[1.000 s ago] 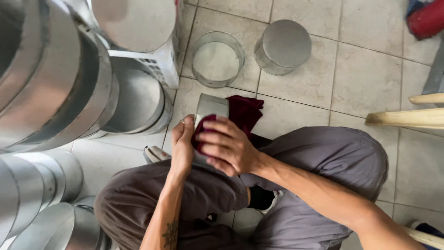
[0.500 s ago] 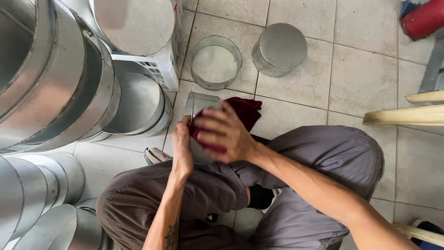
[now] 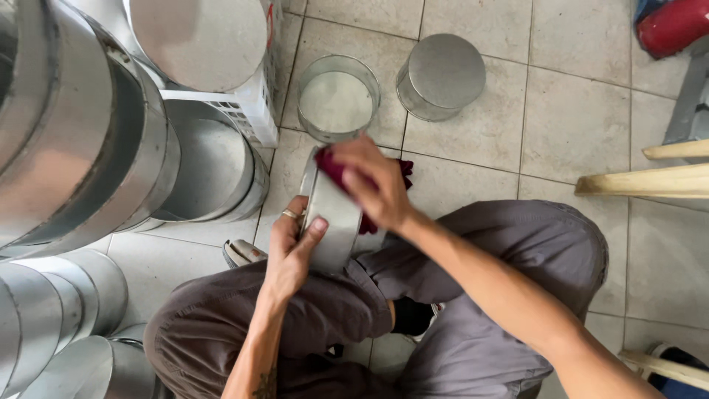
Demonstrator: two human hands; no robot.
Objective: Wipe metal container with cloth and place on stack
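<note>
Nearest the camera, the person sits with knees [image 3: 317, 318] bent in grey trousers over the tiled floor [image 3: 569, 111], and both hands work on one round metal tin [image 3: 334, 222] held on edge just above the left knee. The left hand [image 3: 289, 251] is closed on the tin's side wall, thumb across the metal and a ring on one finger. The right hand [image 3: 377, 188] is clenched on a dark red cloth [image 3: 336, 168] and presses it to the tin's rim. Against the frames of a second ago, the right hand has slid from the tin's near side up to its far edge, while the left hand has kept its grip low on the wall and the tin has turned more side-on to the camera; the wiping looks to have passed from the face to the rim. At the near left lie more tins [image 3: 59, 325], stacked and nested, with larger ones [image 3: 81, 148] rising beside them. At right, pale wooden bars [image 3: 642, 181] cross the floor. Farther off stand an open tin [image 3: 338, 97] and an upturned tin [image 3: 441, 75], side by side, well apart from the hands. A white plastic crate [image 3: 247, 103] with a lattice wall sits at far left beneath a large tin, and a red thing [image 3: 676, 26] fills the far right corner; no labels or signs can be made out.
</note>
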